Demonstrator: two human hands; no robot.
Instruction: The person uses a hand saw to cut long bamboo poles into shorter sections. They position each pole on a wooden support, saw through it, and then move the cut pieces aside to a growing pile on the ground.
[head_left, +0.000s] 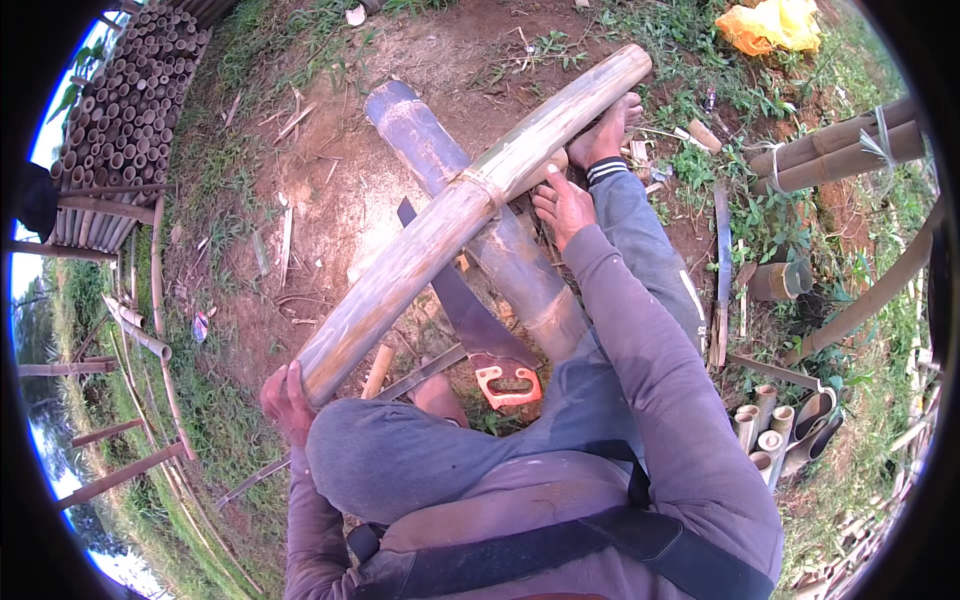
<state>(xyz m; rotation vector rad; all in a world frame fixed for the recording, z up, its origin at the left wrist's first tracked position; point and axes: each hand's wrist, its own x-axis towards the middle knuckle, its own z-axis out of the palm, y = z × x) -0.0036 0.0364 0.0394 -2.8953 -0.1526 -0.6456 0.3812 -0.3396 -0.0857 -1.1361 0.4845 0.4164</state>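
Observation:
A thick pale bamboo pole (pixel 430 245) lies slantwise across a darker bamboo length (pixel 430 150), which leans down toward my lap. My left hand (pixel 288 402) is closed round the near left end of the pale pole. Beside the pole's upper half, my right hand (pixel 566 208) has its fingers apart. One raised fingertip is at a short round-ended piece (pixel 541 172) alongside the pole; whether that piece is loose or part of the pole I cannot tell. Under the pole lies a handsaw (pixel 470 315) with an orange handle, its blade partly hidden.
Cut bamboo tubes are stacked (pixel 130 100) at the far left. Several short tubes (pixel 765 430) stand at the right, near a machete-like blade (pixel 722 265). Tied bamboo rails (pixel 850 155) jut in from the right. A yellow net bag (pixel 770 25) lies far right.

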